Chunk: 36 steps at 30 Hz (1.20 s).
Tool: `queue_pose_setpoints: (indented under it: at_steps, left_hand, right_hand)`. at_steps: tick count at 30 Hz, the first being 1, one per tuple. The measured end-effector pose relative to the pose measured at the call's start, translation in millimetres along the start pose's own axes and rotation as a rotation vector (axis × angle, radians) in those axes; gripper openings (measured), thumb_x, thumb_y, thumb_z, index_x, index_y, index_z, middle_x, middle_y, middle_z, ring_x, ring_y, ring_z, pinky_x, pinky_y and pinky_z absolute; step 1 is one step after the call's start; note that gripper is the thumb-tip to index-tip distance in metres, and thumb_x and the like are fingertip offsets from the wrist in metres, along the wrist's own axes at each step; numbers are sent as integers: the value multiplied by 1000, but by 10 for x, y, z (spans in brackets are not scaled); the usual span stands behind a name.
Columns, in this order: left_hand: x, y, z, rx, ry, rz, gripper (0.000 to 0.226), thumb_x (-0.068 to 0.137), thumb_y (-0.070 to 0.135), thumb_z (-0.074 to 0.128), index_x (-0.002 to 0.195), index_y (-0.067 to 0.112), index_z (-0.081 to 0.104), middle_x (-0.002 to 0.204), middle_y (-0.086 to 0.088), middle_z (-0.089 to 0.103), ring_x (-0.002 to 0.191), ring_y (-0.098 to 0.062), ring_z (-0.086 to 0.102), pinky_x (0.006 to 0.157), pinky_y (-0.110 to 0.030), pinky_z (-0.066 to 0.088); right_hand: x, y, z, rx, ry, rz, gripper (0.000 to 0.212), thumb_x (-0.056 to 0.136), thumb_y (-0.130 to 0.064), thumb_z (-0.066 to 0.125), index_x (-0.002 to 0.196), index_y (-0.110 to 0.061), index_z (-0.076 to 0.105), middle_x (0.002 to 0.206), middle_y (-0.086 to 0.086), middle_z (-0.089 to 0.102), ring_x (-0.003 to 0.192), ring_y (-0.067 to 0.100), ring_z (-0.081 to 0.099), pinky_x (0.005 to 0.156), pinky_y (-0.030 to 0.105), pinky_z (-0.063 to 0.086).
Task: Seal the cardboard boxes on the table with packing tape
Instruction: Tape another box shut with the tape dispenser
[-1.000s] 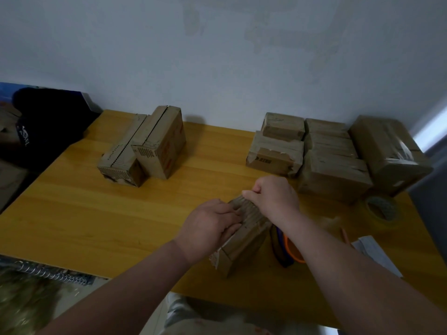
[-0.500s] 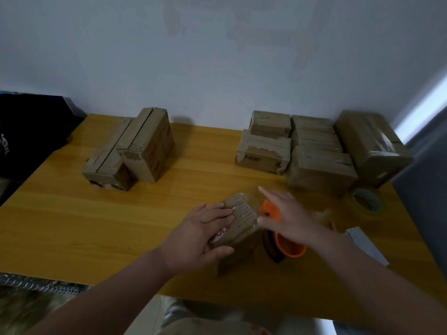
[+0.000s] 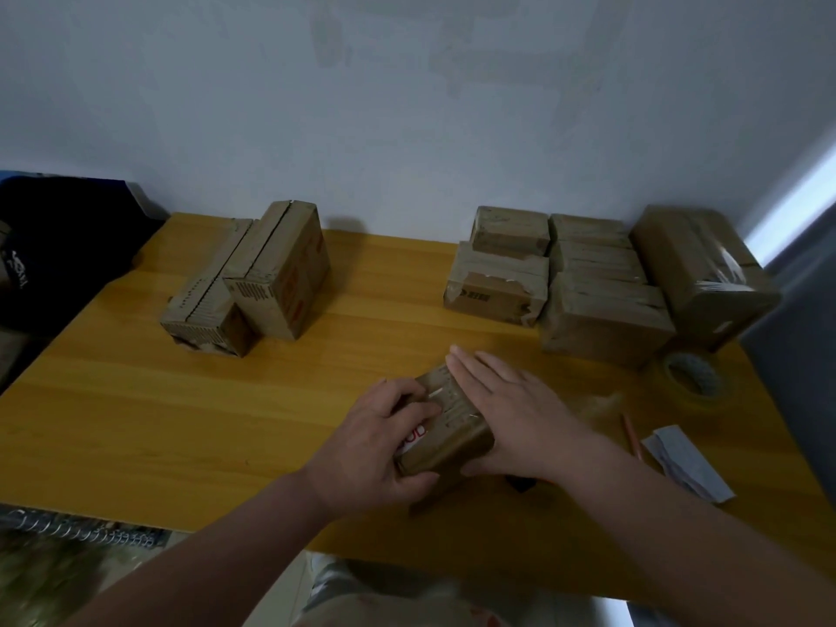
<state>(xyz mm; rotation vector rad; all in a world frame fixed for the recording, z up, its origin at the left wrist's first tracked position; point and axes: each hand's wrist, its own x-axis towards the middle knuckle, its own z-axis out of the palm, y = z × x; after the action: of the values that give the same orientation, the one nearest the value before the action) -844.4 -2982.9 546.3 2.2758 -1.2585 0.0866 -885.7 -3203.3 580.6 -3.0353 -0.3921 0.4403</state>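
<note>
Under the right wrist we catch only a dark scrap of the tape dispenser (image 3: pixel 520 482). Its orange body, plain half a second ago, is now covered. The right hand (image 3: pixel 511 414) has come down flat, fingers straight, pressing the top of the small cardboard box (image 3: pixel 445 450). The left hand (image 3: pixel 380 441) grips the box, fingers curled over its left side. The box sits close to the near edge of the table (image 3: pixel 181 423), with bare wood to its left and the tape roll (image 3: pixel 692 377) well off to its right.

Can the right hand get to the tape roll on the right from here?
Probably yes. The right hand lies flat on the small box, holding nothing, and no box stands between it and the tape roll.
</note>
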Motion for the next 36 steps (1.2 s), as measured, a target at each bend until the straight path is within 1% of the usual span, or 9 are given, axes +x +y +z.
queue_pose_setpoints:
  at_steps: [4,9,15,19,21,24,28,33,36]
  left_hand:
    - [7,18,29,27,21,3,69,71,54,65,124,12,53,124,-2,41,114,-15,43,99,-27,34]
    - [17,30,40,62,25,16,69,71,54,63,123,12,50,122,-3,44,109,-15,45,93,-28,38]
    - [6,13,63,89,27,27,70,70,54,62,125,15,45,119,-1,44,118,-18,43,95,-30,36]
    - [17,9,66,53,25,8,67,70,52,62,125,17,43,116,0,42,116,-19,44,91,-34,42]
    - [30,25,55,46,25,8,66,71,52,61,125,18,43,113,1,41,114,-18,44,90,-33,42]
    - [32,44,45,52,15,3,66,72,52,60,125,18,43,112,2,41,114,-17,43,88,-33,42]
    - [28,40,45,66,-19,-31,67,73,55,59,126,16,44,111,-2,46,112,-20,45,88,-36,45]
    - [31,59,27,79,-47,-49,68,73,56,57,126,14,46,111,-3,46,109,-17,44,85,-32,40]
    - [34,68,15,74,-57,-64,69,73,57,57,127,16,44,113,-3,47,105,-20,48,84,-34,44]
  right_hand:
    - [-10,-28,-43,-49,-31,-12,128,73,-67,67,149,-22,-26,155,-8,-33,147,16,-19,121,44,7]
    - [-39,-70,-104,-81,-109,-31,130,73,-62,70,148,-19,-27,153,-5,-37,143,17,-30,120,46,2]
    - [-88,-108,-72,-21,-118,-28,128,73,-62,70,149,-21,-24,151,-10,-38,142,14,-31,121,47,3]
    - [-123,-142,-35,26,-100,-36,124,74,-59,71,151,-24,-20,155,-11,-31,143,14,-27,121,49,3]
    - [-167,-154,-16,57,-84,-41,120,76,-59,70,152,-26,-17,156,-12,-28,144,13,-25,121,48,3]
    - [-261,-150,17,109,-56,-36,113,78,-59,68,153,-29,-11,158,-15,-22,144,11,-23,120,43,2]
    - [-373,-127,34,170,-3,-13,104,80,-59,65,153,-35,-5,159,-21,-12,142,4,-20,118,39,6]
    - [-463,-98,18,267,86,24,83,83,-54,65,151,-38,20,157,-26,10,145,0,-5,117,34,18]
    - [-514,-78,-4,294,157,68,66,86,-50,65,145,-39,37,152,-29,26,143,-3,6,112,31,26]
